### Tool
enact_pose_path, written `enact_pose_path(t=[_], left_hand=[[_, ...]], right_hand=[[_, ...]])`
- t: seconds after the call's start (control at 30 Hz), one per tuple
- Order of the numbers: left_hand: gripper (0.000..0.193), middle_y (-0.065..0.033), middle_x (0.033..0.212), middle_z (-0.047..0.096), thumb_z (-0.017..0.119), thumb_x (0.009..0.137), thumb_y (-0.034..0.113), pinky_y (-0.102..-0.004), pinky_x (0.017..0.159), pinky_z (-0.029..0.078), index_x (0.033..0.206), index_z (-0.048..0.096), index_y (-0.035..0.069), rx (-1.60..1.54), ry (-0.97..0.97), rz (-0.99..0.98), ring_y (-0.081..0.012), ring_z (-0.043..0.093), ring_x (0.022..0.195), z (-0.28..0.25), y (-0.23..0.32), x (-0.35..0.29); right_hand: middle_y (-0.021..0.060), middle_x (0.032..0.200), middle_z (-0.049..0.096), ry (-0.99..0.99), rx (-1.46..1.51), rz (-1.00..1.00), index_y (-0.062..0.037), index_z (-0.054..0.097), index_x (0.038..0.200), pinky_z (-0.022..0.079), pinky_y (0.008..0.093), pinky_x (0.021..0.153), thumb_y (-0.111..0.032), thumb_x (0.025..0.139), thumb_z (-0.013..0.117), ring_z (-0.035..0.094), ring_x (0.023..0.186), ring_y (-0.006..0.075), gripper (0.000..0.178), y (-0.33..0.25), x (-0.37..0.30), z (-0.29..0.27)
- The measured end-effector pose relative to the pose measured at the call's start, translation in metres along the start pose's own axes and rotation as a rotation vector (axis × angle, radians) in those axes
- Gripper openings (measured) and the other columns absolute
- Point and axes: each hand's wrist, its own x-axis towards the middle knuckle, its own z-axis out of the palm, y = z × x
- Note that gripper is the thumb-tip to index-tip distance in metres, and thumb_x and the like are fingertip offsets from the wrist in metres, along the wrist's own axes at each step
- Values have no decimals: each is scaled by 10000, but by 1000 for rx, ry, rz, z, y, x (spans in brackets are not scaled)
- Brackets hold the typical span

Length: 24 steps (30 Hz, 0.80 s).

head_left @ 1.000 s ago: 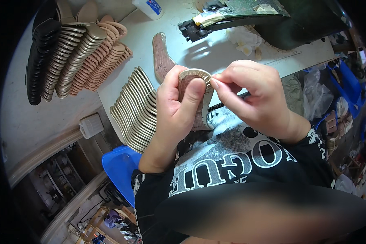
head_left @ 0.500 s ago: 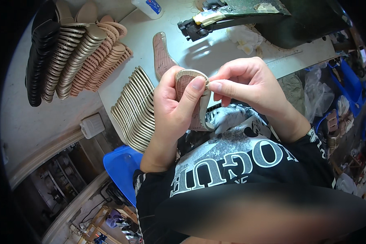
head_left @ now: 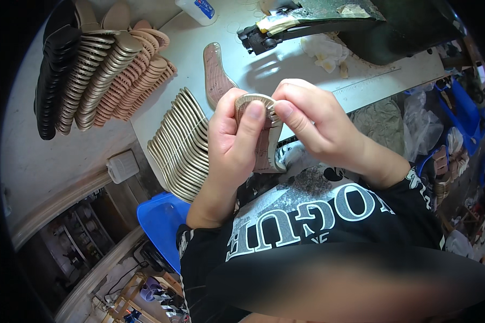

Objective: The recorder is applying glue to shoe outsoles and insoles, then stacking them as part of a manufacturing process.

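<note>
My left hand (head_left: 229, 137) is closed around a shoe insole (head_left: 265, 148), thumb pressed on its brownish-pink underside near the rounded end. A gold covering is folded over the insole's rim. With thumb and bent fingers, my right hand (head_left: 315, 118) pinches that rim on its right side; the fingertips behind it are hidden. Beyond my left hand, a similar loose insole (head_left: 215, 72) lies underside up on the white table (head_left: 161, 51). Left of my hands stands a tight row of gold-edged insoles (head_left: 178, 145).
Black, gold and pink insoles (head_left: 105, 70) are stacked at the far left. A dark green machine (head_left: 312, 24) overhangs the table's back, near crumpled white paper (head_left: 324, 53) and a white bottle (head_left: 198, 11). A blue plastic seat or bin (head_left: 161, 220) stands below the table's left edge.
My right hand has turned and closed in on the insole's rim, its fingers now curled tighter. The insole and my left hand have shifted slightly to the right.
</note>
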Motion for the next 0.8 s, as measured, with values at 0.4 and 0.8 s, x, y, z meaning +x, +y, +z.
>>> enact_pose_path(t=[0.4, 0.8], left_hand=[[614, -27, 869, 527, 340, 940, 591, -204, 694, 396, 1032, 465, -4, 165, -23, 35, -61, 476, 782, -3, -6, 4], [643, -50, 934, 533, 335, 948, 580, -217, 744, 404, 1139, 443, -24, 254, -62, -65, -79, 487, 840, -5, -15, 6]], right_hand=[[120, 726, 521, 170, 14, -72, -9, 534, 794, 411, 394, 648, -125, 905, 533, 519, 693, 308, 161, 18, 1, 12], [121, 643, 533, 300, -341, -182, 0, 568, 748, 423, 369, 578, -95, 884, 562, 525, 604, 296, 166, 28, 4, 7]])
